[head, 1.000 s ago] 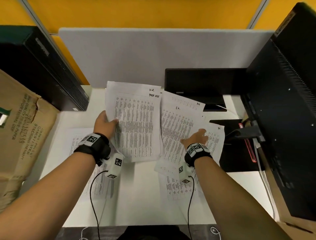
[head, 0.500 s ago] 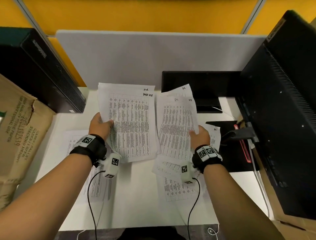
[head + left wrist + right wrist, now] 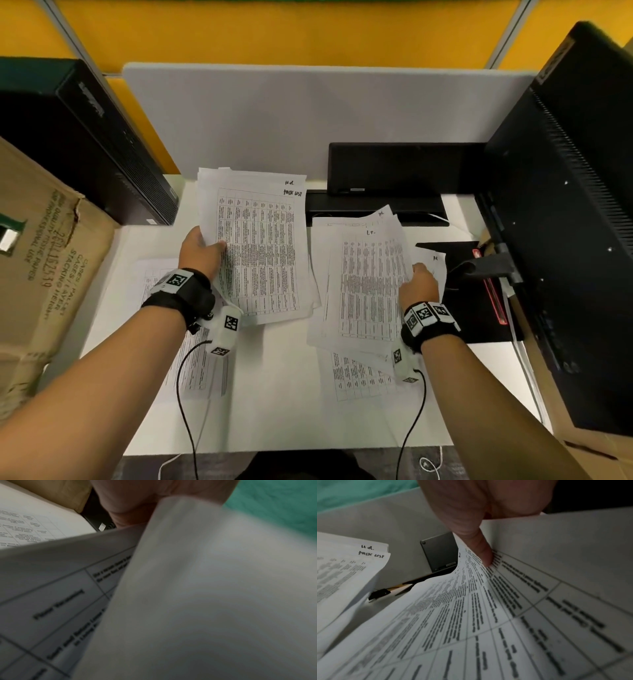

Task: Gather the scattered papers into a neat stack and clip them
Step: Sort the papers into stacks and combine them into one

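Closest to the near edge of the white worktop (image 3: pixel 281 404) there's a printed table sheet lying flat (image 3: pixel 359 380), right of centre, partly tucked under the pile above it. Another flat printed sheet (image 3: pixel 191 370) sits toward the left edge, mostly under the left forearm.

The right hand (image 3: pixel 419 287) has a grip on the right edge of a loose fan of white printed pages (image 3: pixel 366 284); the right wrist view shows the thumb (image 3: pixel 485 555) pressed on top of the curling top sheet, fingers underneath out of sight. One more sheet with a handwritten corner mark (image 3: pixel 433 263) pokes out just past that hand, toward the right edge.

The left hand (image 3: pixel 202 253) is holding a bigger sheaf of white printed papers (image 3: pixel 260 246) by its left edge, thumb on top, lifted and tilted off the worktop (edges aren't squared up, you can see several corners staggered at the top). The two bundles are just beside each other, not merged.

Farther back: a black binder clip (image 3: pixel 379 593) on the worktop between the bundles in the right wrist view, a black monitor stand base (image 3: pixel 373 205), a grey divider panel (image 3: pixel 308 113) along the far edge, a brown cardboard box (image 3: pixel 44 274) at the left edge and a black computer tower (image 3: pixel 565 219) at the right.
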Tool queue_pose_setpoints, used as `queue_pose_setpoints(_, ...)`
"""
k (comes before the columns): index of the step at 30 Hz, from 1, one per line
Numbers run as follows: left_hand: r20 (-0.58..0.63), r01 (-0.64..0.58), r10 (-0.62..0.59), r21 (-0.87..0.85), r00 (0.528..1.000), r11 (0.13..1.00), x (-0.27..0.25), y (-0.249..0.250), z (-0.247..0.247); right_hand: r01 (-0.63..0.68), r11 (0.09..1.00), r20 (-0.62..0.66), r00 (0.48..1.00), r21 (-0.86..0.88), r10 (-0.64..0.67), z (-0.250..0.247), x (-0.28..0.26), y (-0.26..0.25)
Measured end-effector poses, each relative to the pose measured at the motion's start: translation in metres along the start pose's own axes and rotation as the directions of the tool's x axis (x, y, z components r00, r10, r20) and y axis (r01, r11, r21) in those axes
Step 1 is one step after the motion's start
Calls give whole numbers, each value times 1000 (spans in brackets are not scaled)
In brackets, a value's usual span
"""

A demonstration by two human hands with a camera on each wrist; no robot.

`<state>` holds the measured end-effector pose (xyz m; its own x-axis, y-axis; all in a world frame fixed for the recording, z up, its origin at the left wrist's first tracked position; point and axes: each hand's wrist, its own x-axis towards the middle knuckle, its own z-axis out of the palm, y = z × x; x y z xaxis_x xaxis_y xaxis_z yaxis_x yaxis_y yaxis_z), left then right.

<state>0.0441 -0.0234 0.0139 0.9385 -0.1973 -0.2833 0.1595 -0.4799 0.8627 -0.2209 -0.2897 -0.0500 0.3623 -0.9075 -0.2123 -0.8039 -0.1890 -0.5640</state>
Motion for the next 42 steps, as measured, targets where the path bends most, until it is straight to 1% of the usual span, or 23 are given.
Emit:
queue_pose_setpoints(3,2,7,-7,10,1000,1000,-1,-2,-1,-30,999,-2,1000,-23,30,2,-2,-1)
queue_pose_setpoints(5,-2,8,-8,27,1000,1000,-2,-1,-1,-17,999,-13,1000,-43,16,2,-3,-2)
queue_pose_setpoints(8,-2,16,-16,23,1000,1000,-2,0,-3,19,999,-71,997,-26,-21,-3,-3,-2)
queue_pose_setpoints(9,-2,16,-15,26,1000,1000,-2,0,-3,26,1000,-70,997,3,-25,-6,-2,-2)
queue_pose_setpoints(12,-7,17,-17,21,1000,1000,0,3,-7,26,980,-12,1000,198,-24,-23,-1,-11)
queue_pose_setpoints(15,-21,15,-14,26,1000,1000,3,5,-12,95,944,-4,995,317,-98,-47,0,-25)
queue_pose_setpoints(18,-29,10,-11,-3,1000,1000,5,8,-17,118,849,-3,991,516,-136,-74,-3,-43)
queue_pose_setpoints(21,-25,-5,4,-31,1000,1000,5,15,-17,108,737,28,985,667,-169,-98,-2,-58)
queue_pose_setpoints(24,2,-33,33,-65,999,997,1,26,-13,7,580,99,984,815,-150,-102,2,-71)
queue_pose_setpoints(25,15,-41,42,-81,999,996,-1,30,-10,-29,543,124,983,839,-139,-100,4,-74)
queue_pose_setpoints(27,55,-49,56,-125,997,991,-6,39,-1,-90,516,179,976,852,-125,-90,7,-77)
queue_pose_setpoints(29,122,-48,67,-151,990,987,-14,45,9,-137,535,241,962,833,-129,-75,11,-76)
queue_pose_setpoints(31,190,-26,58,-168,980,985,-20,47,20,-157,582,281,951,798,-127,-62,11,-76)
queue_pose_setpoints(35,290,55,14,-231,957,971,-32,46,39,-151,669,305,945,728,-119,-43,8,-78)
queue_pose_setpoints(38,364,48,34,-214,931,976,-41,42,49,-159,728,371,918,667,-140,-34,4,-80)
queue_pose_setpoints(39,378,50,36,-215,925,975,-43,40,52,-148,758,383,913,636,-142,-31,2,-81)
queue_pose_setpoints(41,362,92,-14,-200,932,975,-46,36,56,-108,820,379,915,563,-140,-26,-1,-82)
queue_pose_setpoints(42,352,106,-40,-170,935,980,-47,35,58,-100,830,370,919,549,-134,-24,-2,-82)
